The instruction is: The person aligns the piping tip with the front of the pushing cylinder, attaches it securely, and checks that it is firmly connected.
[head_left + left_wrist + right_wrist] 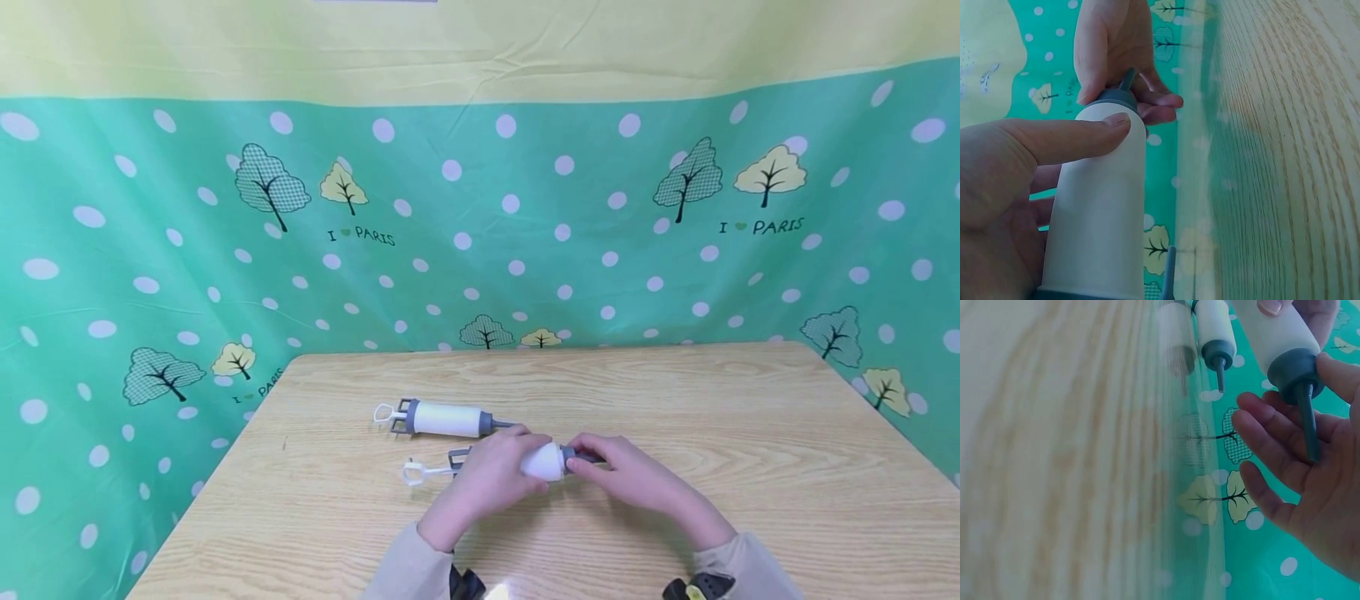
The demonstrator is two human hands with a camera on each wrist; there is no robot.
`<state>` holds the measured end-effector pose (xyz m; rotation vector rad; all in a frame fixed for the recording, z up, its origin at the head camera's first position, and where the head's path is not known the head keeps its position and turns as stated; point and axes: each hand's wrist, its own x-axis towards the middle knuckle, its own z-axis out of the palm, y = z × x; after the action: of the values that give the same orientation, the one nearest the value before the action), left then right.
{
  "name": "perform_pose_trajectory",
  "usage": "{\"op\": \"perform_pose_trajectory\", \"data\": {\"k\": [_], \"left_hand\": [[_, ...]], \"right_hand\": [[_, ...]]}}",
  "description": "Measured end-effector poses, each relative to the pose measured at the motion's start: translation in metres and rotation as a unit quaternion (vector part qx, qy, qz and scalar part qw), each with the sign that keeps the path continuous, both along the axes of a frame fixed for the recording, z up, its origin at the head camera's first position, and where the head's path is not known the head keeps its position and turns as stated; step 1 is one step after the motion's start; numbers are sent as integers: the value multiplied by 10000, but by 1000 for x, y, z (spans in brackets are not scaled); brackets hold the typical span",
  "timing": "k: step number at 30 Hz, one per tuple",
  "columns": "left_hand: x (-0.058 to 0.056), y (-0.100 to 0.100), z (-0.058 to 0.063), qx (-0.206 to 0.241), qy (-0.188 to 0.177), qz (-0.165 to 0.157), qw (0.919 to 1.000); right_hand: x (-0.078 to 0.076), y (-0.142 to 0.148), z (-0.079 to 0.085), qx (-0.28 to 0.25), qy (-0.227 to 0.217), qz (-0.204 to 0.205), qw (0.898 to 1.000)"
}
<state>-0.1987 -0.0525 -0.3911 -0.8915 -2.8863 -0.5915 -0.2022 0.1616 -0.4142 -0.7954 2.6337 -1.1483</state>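
Observation:
A white syringe-like dispenser (542,462) with grey end caps lies between both hands, close over the wooden table. Its white loop handle (413,473) and rod point left. My left hand (497,471) grips the white barrel (1099,206), thumb across the top near the front end and fingers round the far side. At the other end my right hand (628,469) holds the grey nozzle cap (1291,370) between thumb and fingers. The thin grey nozzle (1307,425) points into that palm, where the other fingers are loosely spread.
Just behind lies a second dispenser (447,419) of the same kind, its nozzle (502,424) pointing right. Both rest over a light wooden table (315,517). A green dotted curtain (420,217) with tree prints hangs round the table's back and sides.

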Motion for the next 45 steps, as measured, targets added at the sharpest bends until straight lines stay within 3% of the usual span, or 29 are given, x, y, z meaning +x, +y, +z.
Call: {"op": "perform_pose_trajectory", "data": {"k": [12, 29, 45], "left_hand": [[-1, 1, -1, 16, 60, -69, 10000], [-3, -2, -1, 66, 138, -86, 9998], [-3, -2, 0, 53, 133, -156, 9998]], "right_hand": [[0, 0, 0, -15, -159, -42, 9999], [1, 1, 2, -377, 140, -156, 9991], [-1, 3, 0, -99, 266, -183, 9994]]}}
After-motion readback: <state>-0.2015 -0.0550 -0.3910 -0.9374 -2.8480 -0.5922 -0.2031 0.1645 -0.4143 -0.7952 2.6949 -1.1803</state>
